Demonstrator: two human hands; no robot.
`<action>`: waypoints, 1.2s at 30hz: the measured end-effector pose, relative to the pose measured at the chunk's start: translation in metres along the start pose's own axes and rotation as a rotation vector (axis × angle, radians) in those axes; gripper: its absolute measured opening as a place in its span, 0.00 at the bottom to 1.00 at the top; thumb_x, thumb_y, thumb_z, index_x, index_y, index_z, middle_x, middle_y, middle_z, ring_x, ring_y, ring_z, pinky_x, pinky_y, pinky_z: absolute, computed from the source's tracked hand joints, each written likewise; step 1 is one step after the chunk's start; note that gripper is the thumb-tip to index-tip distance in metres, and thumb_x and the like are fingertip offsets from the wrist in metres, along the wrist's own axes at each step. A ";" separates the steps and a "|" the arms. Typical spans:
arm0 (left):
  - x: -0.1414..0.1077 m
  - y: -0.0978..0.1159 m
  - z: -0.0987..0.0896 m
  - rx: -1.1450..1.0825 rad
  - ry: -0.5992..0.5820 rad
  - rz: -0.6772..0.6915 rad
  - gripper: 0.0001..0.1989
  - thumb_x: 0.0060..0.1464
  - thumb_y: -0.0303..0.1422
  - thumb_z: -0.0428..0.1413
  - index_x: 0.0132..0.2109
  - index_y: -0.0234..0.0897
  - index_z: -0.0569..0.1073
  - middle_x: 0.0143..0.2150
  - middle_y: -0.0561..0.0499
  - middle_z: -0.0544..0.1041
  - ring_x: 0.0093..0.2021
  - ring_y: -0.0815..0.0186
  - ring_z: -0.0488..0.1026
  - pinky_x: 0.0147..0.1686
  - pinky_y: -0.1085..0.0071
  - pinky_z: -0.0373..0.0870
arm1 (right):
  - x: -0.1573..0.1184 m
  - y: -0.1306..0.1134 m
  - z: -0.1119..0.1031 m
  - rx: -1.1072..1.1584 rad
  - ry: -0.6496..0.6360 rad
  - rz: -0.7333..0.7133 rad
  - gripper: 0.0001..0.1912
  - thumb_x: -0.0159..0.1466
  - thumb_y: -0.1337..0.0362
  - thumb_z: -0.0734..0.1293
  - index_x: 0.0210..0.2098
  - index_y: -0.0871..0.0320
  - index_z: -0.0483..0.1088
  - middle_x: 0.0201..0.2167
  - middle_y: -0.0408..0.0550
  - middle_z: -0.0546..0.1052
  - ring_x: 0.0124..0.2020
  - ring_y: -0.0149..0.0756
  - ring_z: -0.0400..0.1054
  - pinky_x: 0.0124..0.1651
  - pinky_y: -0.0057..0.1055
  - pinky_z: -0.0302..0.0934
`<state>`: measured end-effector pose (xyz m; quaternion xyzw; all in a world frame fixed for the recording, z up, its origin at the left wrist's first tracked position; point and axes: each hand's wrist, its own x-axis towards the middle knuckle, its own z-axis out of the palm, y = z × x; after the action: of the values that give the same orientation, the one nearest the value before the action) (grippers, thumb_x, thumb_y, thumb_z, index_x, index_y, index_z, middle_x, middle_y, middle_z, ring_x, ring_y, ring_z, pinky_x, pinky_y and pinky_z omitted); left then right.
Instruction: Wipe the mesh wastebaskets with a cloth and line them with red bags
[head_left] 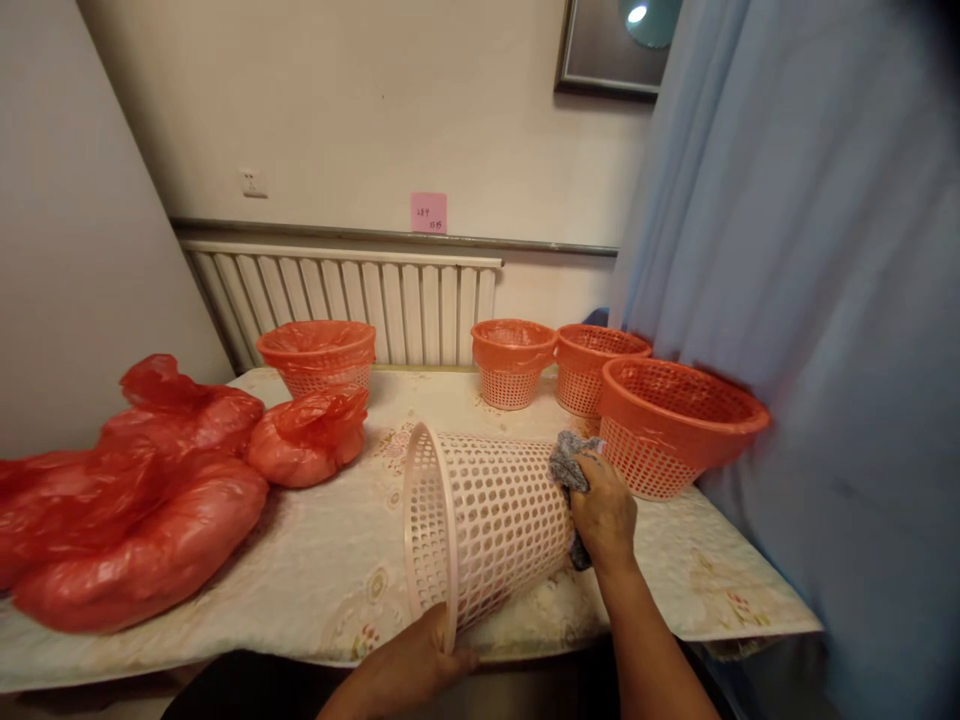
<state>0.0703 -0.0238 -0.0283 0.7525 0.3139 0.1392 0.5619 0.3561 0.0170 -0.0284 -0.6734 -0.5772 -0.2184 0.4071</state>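
Note:
A pale pink plastic wastebasket (510, 510) with a mesh of holes lies tipped on its side over the near part of the table, its mouth facing left. My left hand (412, 660) grips the lower edge of its rim, thumb on the outside. At the base end, my right hand (604, 505) clutches a grey cloth (571, 465) and presses it against the bottom of the wastebasket. Part of the cloth hangs below the right hand, and the fingers behind it are partly hidden.
Red-lined wastebaskets stand at the back left (319, 360), back middle (514, 365) and right (675, 420), with another (596, 365) between. Several filled red plastic bags (172, 520) lie left on the floral tablecloth (315, 570). A blue curtain (787, 250) hangs right; a radiator (345, 300) is behind.

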 end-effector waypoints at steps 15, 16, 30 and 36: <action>0.002 -0.008 0.004 0.031 0.003 0.009 0.35 0.46 0.25 0.55 0.64 0.41 0.65 0.66 0.48 0.65 0.65 0.50 0.59 0.67 0.51 0.45 | -0.001 0.000 0.004 -0.012 -0.043 0.041 0.18 0.57 0.73 0.61 0.46 0.57 0.71 0.49 0.50 0.74 0.49 0.42 0.64 0.53 0.36 0.60; 0.002 -0.005 0.004 0.028 0.004 0.011 0.35 0.45 0.24 0.55 0.63 0.41 0.65 0.65 0.48 0.66 0.65 0.50 0.60 0.67 0.52 0.45 | -0.001 0.000 0.003 -0.012 -0.046 0.042 0.18 0.57 0.73 0.61 0.46 0.57 0.71 0.49 0.50 0.74 0.49 0.42 0.64 0.53 0.35 0.60; 0.029 0.016 -0.006 -0.604 0.262 0.181 0.32 0.46 0.38 0.64 0.57 0.31 0.68 0.55 0.38 0.75 0.56 0.48 0.70 0.59 0.53 0.62 | -0.001 -0.003 0.005 -0.003 -0.048 0.046 0.20 0.56 0.75 0.61 0.46 0.57 0.72 0.50 0.51 0.74 0.49 0.42 0.65 0.53 0.37 0.61; 0.037 0.019 -0.009 -0.495 0.280 0.155 0.25 0.49 0.32 0.62 0.55 0.32 0.71 0.57 0.41 0.74 0.57 0.52 0.69 0.62 0.55 0.58 | -0.002 -0.025 0.000 0.103 -0.023 -0.050 0.21 0.54 0.75 0.62 0.46 0.59 0.72 0.50 0.53 0.74 0.52 0.46 0.63 0.56 0.43 0.59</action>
<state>0.0996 0.0025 -0.0132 0.5877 0.2867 0.3567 0.6673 0.3318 0.0155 -0.0227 -0.6394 -0.6091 -0.1909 0.4287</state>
